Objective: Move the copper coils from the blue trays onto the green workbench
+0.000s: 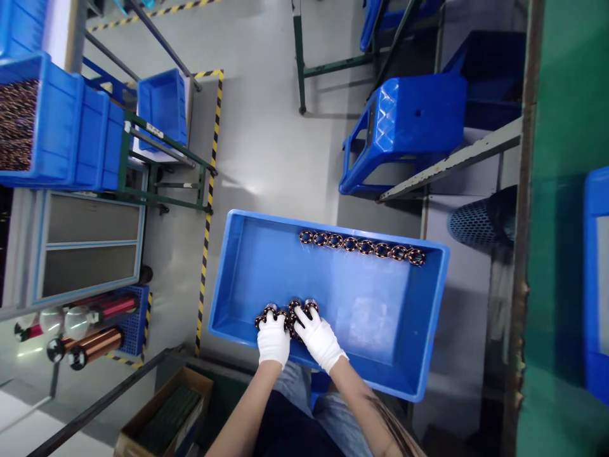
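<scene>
A large blue plastic bin (266,260) lies before me. Along its far wall runs a row of small ring-shaped copper-wound stators (350,244), set side by side. Close to the near wall, more copper-wound stators (295,303) are bunched under my white-gloved hands. My left hand (273,339) has its fingers curled over several of them on the left of the bunch. Just to its right, my right hand (318,336) grips others, fingers hooked into and around the rings. The palms and fingers hide part of the bunch.
A blue stool (413,120) stands beyond the bin, right of centre. Stacked blue bins (61,127), one full of copper parts, are at the left. Wire spools (98,348) sit lower left, above a cardboard box (197,381). A green-topped bench (561,254) borders the right.
</scene>
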A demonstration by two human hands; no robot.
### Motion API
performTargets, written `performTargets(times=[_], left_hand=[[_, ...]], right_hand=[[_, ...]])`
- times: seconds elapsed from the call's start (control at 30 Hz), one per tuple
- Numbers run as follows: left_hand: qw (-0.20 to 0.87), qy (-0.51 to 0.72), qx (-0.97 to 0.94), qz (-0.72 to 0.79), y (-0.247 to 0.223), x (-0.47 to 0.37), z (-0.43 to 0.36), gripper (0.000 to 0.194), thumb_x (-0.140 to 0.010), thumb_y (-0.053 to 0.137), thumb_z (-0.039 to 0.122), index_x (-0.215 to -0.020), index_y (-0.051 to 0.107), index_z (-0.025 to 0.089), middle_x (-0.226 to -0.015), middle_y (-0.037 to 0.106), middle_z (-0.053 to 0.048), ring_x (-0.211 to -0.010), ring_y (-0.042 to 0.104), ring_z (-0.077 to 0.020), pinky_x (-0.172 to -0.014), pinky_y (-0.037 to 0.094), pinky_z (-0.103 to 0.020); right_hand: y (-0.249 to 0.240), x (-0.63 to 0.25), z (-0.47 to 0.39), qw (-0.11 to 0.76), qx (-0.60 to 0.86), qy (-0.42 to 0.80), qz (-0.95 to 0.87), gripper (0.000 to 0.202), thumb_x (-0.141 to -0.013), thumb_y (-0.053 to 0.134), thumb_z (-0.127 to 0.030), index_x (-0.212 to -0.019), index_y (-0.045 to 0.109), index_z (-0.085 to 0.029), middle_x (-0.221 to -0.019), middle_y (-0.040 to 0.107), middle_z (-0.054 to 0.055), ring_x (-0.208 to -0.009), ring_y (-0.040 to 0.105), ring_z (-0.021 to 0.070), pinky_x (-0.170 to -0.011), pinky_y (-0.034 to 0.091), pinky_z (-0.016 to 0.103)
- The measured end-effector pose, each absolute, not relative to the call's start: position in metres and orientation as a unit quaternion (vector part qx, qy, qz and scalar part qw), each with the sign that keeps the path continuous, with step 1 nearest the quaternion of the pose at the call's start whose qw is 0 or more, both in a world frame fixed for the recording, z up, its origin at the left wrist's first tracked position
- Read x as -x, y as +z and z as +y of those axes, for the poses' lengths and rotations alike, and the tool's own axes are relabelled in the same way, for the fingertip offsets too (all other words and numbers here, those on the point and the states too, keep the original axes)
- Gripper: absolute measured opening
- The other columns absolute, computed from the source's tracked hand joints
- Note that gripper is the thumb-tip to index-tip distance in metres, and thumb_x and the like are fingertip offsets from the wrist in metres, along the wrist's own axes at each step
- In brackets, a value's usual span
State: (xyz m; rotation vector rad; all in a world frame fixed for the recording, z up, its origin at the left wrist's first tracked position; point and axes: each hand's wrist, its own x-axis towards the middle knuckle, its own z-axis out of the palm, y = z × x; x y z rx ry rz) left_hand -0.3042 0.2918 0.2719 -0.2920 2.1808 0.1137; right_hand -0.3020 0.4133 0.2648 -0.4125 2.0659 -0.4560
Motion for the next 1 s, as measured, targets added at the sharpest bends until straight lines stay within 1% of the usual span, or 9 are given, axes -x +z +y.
performTargets(times=[0.07,0.17,0.3,0.43,0.57,0.67,0.77,0.87,1.0], left_hand=[[0.455,0.054,0.11,0.882,0.268,0.311,0.288,0.037,-0.081,0.043,0.021,-0.114,0.06,0.026,-0.14,0.037,-0.007,-0.121,0.042,-0.0275,-0.109,0.036,-0.042],[0.458,0.078,0.075,0.882,0.265,0.321,0.277,0.036,-0.083,0.043,0.024,-0.114,0.06,0.031,-0.143,0.033,-0.001,-0.125,0.036,-0.0286,-0.106,0.04,-0.042],[0.423,0.092,0.067,0.899,0.262,0.329,0.266,0.04,-0.079,0.048,0.023,-0.118,0.057,0.029,-0.145,0.029,-0.002,-0.128,0.031,-0.0274,-0.109,0.037,-0.041],[0.377,0.089,0.06,0.92,0.256,0.328,0.265,0.039,-0.077,0.049,0.02,-0.114,0.059,0.022,-0.141,0.032,-0.008,-0.129,0.032,-0.0283,-0.109,0.036,-0.042],[0.367,0.093,0.019,0.925,0.254,0.338,0.261,0.032,-0.075,0.048,0.017,-0.1,0.067,0.022,-0.132,0.044,-0.008,-0.123,0.042,-0.0252,-0.108,0.037,-0.04],[0.386,0.107,0.047,0.915,0.262,0.348,0.262,0.033,-0.073,0.048,0.018,-0.1,0.067,0.021,-0.129,0.048,-0.007,-0.115,0.051,-0.0223,-0.107,0.04,-0.035],[0.39,0.126,0.05,0.911,0.274,0.347,0.273,0.036,-0.073,0.046,0.017,-0.103,0.066,0.022,-0.133,0.046,-0.004,-0.117,0.051,-0.0213,-0.106,0.042,-0.031],[0.386,0.106,0.009,0.916,0.278,0.334,0.29,0.037,-0.073,0.045,0.016,-0.103,0.066,0.021,-0.135,0.044,-0.005,-0.122,0.045,-0.0243,-0.107,0.04,-0.036],[0.4,0.073,-0.026,0.913,0.272,0.312,0.31,0.04,-0.075,0.044,0.016,-0.109,0.064,0.025,-0.141,0.036,-0.004,-0.128,0.037,-0.0276,-0.108,0.039,-0.04]], right_hand=[[0.262,0.3,0.407,0.485,0.139,-0.182,0.844,0.05,-0.09,0.026,-0.007,-0.13,0.049,-0.024,-0.151,0.019,0.002,-0.133,0.019,0.0424,-0.076,0.051,0.053],[0.257,0.298,0.395,0.495,0.074,-0.188,0.845,0.056,-0.086,0.025,-0.003,-0.131,0.049,-0.026,-0.151,0.019,0.003,-0.133,0.016,0.0455,-0.07,0.052,0.055],[0.258,0.298,0.392,0.472,-0.026,-0.251,0.845,0.043,-0.089,0.032,-0.011,-0.119,0.059,-0.024,-0.144,0.033,0.01,-0.134,0.024,0.0372,-0.08,0.051,0.05],[0.271,0.296,0.399,0.391,-0.148,-0.354,0.836,0.033,-0.079,0.047,-0.008,-0.1,0.068,-0.021,-0.133,0.045,0.011,-0.13,0.033,0.032,-0.094,0.045,0.046],[0.28,0.3,0.411,0.27,-0.293,-0.483,0.78,0.029,-0.066,0.053,-0.003,-0.088,0.068,-0.014,-0.117,0.055,0.013,-0.107,0.055,0.0227,-0.095,0.045,0.035],[0.29,0.299,0.432,0.198,-0.367,-0.595,0.687,0.033,-0.068,0.052,-0.012,-0.099,0.063,-0.011,-0.103,0.061,0.011,-0.09,0.062,0.0181,-0.082,0.052,0.032],[0.31,0.284,0.463,0.149,-0.401,-0.689,0.585,0.047,-0.07,0.054,-0.027,-0.113,0.054,-0.01,-0.098,0.064,0.011,-0.081,0.063,0.0179,-0.074,0.054,0.035],[0.339,0.245,0.496,0.093,-0.439,-0.756,0.476,0.058,-0.06,0.068,-0.037,-0.11,0.056,-0.011,-0.093,0.064,0.01,-0.074,0.062,0.0174,-0.07,0.053,0.034],[0.374,0.147,0.531,0.091,-0.505,-0.757,0.404,0.06,-0.051,0.077,-0.04,-0.103,0.063,-0.014,-0.087,0.065,0.012,-0.066,0.061,0.0205,-0.061,0.053,0.035]])
